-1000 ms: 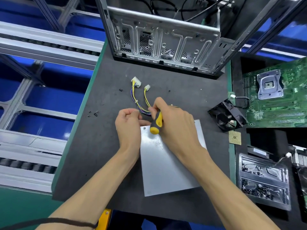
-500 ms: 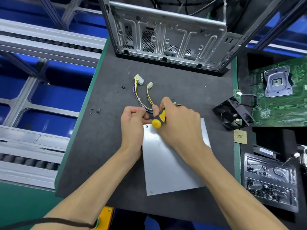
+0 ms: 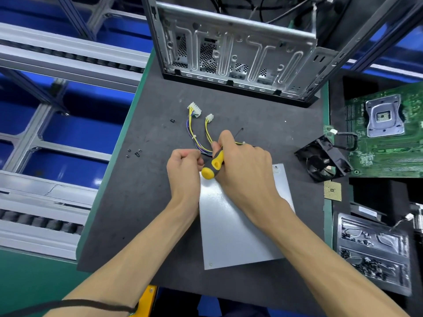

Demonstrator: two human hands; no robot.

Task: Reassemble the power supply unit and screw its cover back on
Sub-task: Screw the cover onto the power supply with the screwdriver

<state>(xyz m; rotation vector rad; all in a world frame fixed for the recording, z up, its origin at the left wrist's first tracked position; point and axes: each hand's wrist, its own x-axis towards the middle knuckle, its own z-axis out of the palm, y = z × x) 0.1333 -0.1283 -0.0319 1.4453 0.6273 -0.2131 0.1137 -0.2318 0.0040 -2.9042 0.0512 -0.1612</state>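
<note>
The grey metal power supply unit lies flat on the dark mat, cover side up. Its yellow and purple cables run out from the far end to two white connectors. My right hand is closed around a yellow and black screwdriver, whose tip points down at the unit's far left corner and is hidden by my fingers. My left hand is closed in a fist beside that corner, touching the screwdriver hand. Whether it holds a screw is hidden.
Several loose black screws lie left on the mat, one more screw near the connectors. An open computer case stands at the back. A black fan, a CPU chip, a green motherboard and a parts tray sit on the right.
Both hands stay at the unit's far left corner. The screwdriver handle has tilted slightly, and the view has shifted a little.
</note>
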